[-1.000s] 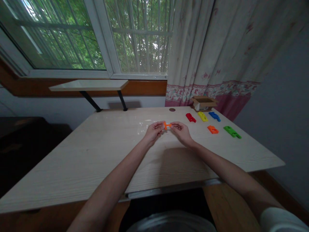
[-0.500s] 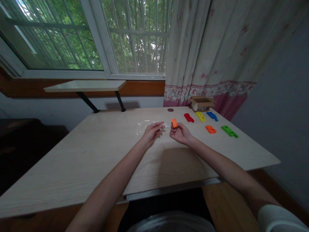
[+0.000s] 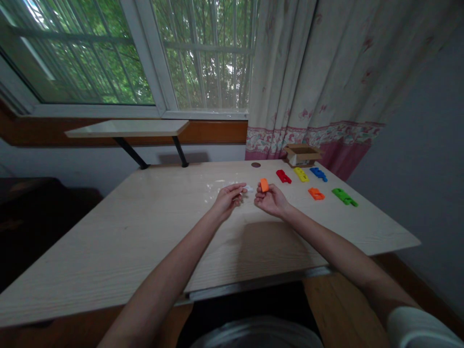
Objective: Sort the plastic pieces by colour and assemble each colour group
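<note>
My left hand (image 3: 229, 199) is closed in a pinch on a small white piece (image 3: 248, 188), whose exact kind is too small to tell. Across a narrow gap, my right hand (image 3: 271, 199) grips an orange block (image 3: 264, 184) between thumb and fingers, holding it upright above the table. The two held pieces are apart. To the right on the table lie a red block piece (image 3: 283, 176), a yellow one (image 3: 301, 174), a blue one (image 3: 318, 174), another orange one (image 3: 316, 194) and a green one (image 3: 344, 197).
The pale wooden table (image 3: 126, 246) spans the view. An open cardboard box (image 3: 303, 155) stands at its back right, by the curtain (image 3: 290, 96). A raised shelf (image 3: 130, 128) on black legs is at the back left. A round brown disc (image 3: 255, 165) sits near the back edge.
The orange block in my right hand has turned slightly and shifted a little to the right. My left hand and the pieces on the table look the same.
</note>
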`<action>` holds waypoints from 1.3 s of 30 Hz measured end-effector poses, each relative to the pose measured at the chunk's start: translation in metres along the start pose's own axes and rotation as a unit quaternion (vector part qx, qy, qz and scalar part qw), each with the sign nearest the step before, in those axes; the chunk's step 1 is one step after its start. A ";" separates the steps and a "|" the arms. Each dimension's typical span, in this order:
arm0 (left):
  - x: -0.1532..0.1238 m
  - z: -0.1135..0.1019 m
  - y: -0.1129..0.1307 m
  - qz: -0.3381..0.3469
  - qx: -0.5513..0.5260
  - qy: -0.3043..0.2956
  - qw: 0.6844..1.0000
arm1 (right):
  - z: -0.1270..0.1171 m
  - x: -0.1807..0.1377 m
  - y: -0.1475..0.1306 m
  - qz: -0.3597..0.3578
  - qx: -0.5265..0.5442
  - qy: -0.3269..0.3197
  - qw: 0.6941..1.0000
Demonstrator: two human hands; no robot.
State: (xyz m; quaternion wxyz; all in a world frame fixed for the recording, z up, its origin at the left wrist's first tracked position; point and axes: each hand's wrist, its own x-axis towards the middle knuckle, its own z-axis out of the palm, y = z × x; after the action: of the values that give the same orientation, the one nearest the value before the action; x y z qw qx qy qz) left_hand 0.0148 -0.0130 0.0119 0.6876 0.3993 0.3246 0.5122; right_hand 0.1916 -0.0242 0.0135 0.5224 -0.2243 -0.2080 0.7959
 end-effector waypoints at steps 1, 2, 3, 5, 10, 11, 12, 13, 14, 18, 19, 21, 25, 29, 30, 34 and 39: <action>0.000 0.000 0.000 0.000 0.001 -0.001 1.000 | 0.000 0.000 0.000 0.002 0.001 0.004 1.000; 0.000 0.000 0.000 0.000 0.003 -0.003 1.000 | -0.001 0.001 0.000 0.004 -0.001 0.008 1.000; 0.000 0.000 0.000 0.001 0.005 -0.005 1.000 | -0.001 0.001 0.000 0.006 -0.005 0.009 1.000; 0.000 0.001 0.000 0.009 0.012 -0.007 1.000 | -0.002 0.003 0.002 0.008 -0.022 0.006 1.000; 0.000 0.003 0.001 0.049 0.036 0.002 0.998 | -0.004 0.006 0.008 -0.014 -0.085 -0.002 0.996; 0.000 0.003 0.001 0.056 0.041 -0.001 0.998 | -0.005 0.006 0.009 -0.018 -0.098 -0.002 0.995; -0.001 0.003 0.002 0.061 0.047 -0.005 0.997 | -0.006 0.006 0.010 -0.020 -0.108 -0.001 0.994; -0.001 0.003 0.002 0.063 0.054 -0.010 0.996 | -0.007 0.007 0.011 -0.023 -0.118 0.002 0.993; -0.001 0.002 0.002 0.063 0.062 -0.016 0.996 | -0.008 0.007 0.011 -0.027 -0.125 0.004 0.992; -0.002 0.000 0.000 0.055 0.092 -0.033 0.994 | -0.010 0.008 0.011 -0.035 -0.142 0.016 0.989; -0.001 0.000 -0.001 0.055 0.098 -0.033 0.993 | -0.010 0.008 0.011 -0.035 -0.147 0.017 0.988; -0.001 0.000 -0.001 0.057 0.112 -0.030 0.992 | -0.010 0.008 0.011 -0.038 -0.158 0.019 0.987; -0.002 0.001 -0.001 0.051 0.132 -0.023 0.990 | -0.008 0.007 0.011 -0.054 -0.185 0.017 0.981; 0.000 0.001 -0.004 0.044 0.125 -0.025 0.991 | -0.008 0.007 0.011 -0.085 -0.212 0.022 0.973; 0.001 0.000 -0.005 0.041 0.124 -0.023 0.991 | -0.008 0.007 0.012 -0.096 -0.215 0.025 0.972; 0.003 0.000 -0.008 0.025 0.121 -0.008 0.992 | -0.009 0.009 0.014 -0.124 -0.229 0.030 0.965; 0.002 -0.001 -0.007 0.014 0.103 0.006 0.995 | -0.008 0.009 0.015 -0.131 -0.255 0.015 0.958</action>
State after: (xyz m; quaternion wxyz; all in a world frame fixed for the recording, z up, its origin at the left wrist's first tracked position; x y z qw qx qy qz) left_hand 0.0175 -0.0115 0.0053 0.6334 0.4694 0.3744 0.4881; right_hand 0.1819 -0.0204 -0.0031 0.5509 -0.3328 -0.4235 0.6376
